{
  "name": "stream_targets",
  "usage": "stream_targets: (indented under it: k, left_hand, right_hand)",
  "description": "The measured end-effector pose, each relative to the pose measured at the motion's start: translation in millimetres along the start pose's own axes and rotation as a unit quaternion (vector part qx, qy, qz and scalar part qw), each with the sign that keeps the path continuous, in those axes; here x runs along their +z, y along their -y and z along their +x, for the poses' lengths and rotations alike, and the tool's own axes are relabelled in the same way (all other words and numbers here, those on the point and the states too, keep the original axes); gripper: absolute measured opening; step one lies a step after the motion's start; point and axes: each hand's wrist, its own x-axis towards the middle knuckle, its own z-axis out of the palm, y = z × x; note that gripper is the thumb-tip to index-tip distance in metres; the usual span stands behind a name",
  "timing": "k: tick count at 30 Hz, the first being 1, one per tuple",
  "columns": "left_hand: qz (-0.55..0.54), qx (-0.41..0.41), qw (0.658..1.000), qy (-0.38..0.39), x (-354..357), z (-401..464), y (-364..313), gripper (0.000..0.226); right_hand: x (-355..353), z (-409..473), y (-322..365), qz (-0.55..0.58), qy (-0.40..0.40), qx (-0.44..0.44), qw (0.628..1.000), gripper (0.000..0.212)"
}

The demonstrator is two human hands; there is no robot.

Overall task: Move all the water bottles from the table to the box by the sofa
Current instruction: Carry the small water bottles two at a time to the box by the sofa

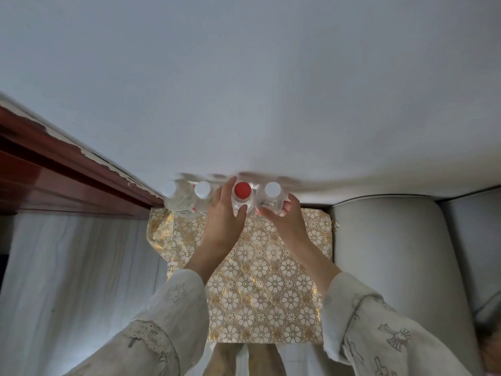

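Several clear water bottles stand in a row against the white wall, at the far edge of a small table under a gold flower-patterned cloth [260,280]. My left hand [223,218] is wrapped around the red-capped bottle [242,189]. My right hand [284,215] grips the white-capped bottle [272,189] just right of it. Two more white-capped bottles [170,189] [202,189] stand untouched at the left end of the row. No box is in view.
A grey sofa arm [393,253] runs along the table's right side. A dark red wooden frame [67,180] angles in at the left, above pale floor boards [81,267]. My legs show below the table's near edge.
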Motion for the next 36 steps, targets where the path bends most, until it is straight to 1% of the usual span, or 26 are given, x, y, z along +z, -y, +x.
stream_targets:
  k: [1,2,4,5,7,9,10,12,14,16,18,20,23,28,33,36]
  left_hand:
    - [-0.004,0.003,1.000,0.000,-6.3,-6.8,-3.0,0.058]
    - [-0.008,0.008,1.000,-0.003,-13.6,-15.0,-5.9,0.055]
    - [-0.016,0.004,1.000,0.000,-31.4,-36.6,-10.9,0.050]
    - [-0.027,-0.007,1.000,0.012,-42.6,-47.9,-13.2,0.049]
    - [-0.055,-0.040,0.996,0.051,-70.4,-72.8,-15.7,0.052]
    - [-0.065,-0.067,0.993,0.074,-104.1,-97.9,-14.9,0.052]
    - [-0.066,-0.078,0.992,0.072,-122.6,-110.9,-13.4,0.051]
    - [-0.063,-0.097,0.992,0.042,-161.2,-137.6,-10.4,0.048]
    - [-0.046,-0.113,0.992,-0.016,-199.1,-166.4,-6.4,0.042]
    - [-0.038,-0.130,0.987,-0.088,-231.9,-200.3,-3.5,0.036]
    - [-0.054,-0.158,0.971,-0.169,-257.4,-242.4,-2.2,0.033]
    - [-0.063,-0.189,0.946,-0.255,-272.4,-290.2,-4.3,0.029]
    - [-0.063,-0.222,0.899,-0.373,-272.1,-368.2,-13.4,0.028]
    - [-0.129,-0.284,0.820,-0.481,-244.9,-498.9,-33.8,0.028]
    - [-0.155,-0.319,0.708,-0.611,-216.5,-633.9,-55.6,0.020]
    - [-0.158,-0.336,0.648,-0.665,-198.4,-718.3,-67.4,0.021]
  right_hand:
    - [-2.1,-8.1,3.8,-0.009,0.007,0.015,1.000,0.084]
    - [-3.8,-17.6,8.5,-0.020,0.008,0.022,1.000,0.080]
    - [-6.1,-44.3,19.0,-0.042,0.018,0.019,0.999,0.059]
    - [-6.5,-59.4,24.9,-0.051,0.029,0.016,0.998,0.051]
    - [-5.1,-91.6,37.4,-0.069,0.066,0.009,0.995,0.044]
    - [-1.4,-122.9,52.8,-0.080,0.101,-0.023,0.991,0.040]
    - [1.6,-138.2,62.4,-0.079,0.114,-0.047,0.989,0.036]
    - [11.2,-168.4,83.8,-0.074,0.138,-0.092,0.983,0.031]
    - [28.1,-197.7,104.6,-0.087,0.186,-0.131,0.970,0.034]
    - [49.2,-225.4,121.1,-0.132,0.254,-0.184,0.940,0.036]
    - [70.6,-253.8,133.4,-0.173,0.319,-0.233,0.902,0.035]
    - [88.5,-284.5,140.0,-0.187,0.380,-0.265,0.866,0.030]
    - [103.8,-338.0,137.0,-0.193,0.463,-0.300,0.811,0.022]
    - [121.7,-438.1,109.1,-0.216,0.577,-0.331,0.715,0.018]
    - [141.6,-554.0,58.1,-0.271,0.677,-0.342,0.593,0.013]
    - [150.5,-629.4,13.4,-0.295,0.728,-0.345,0.513,0.011]
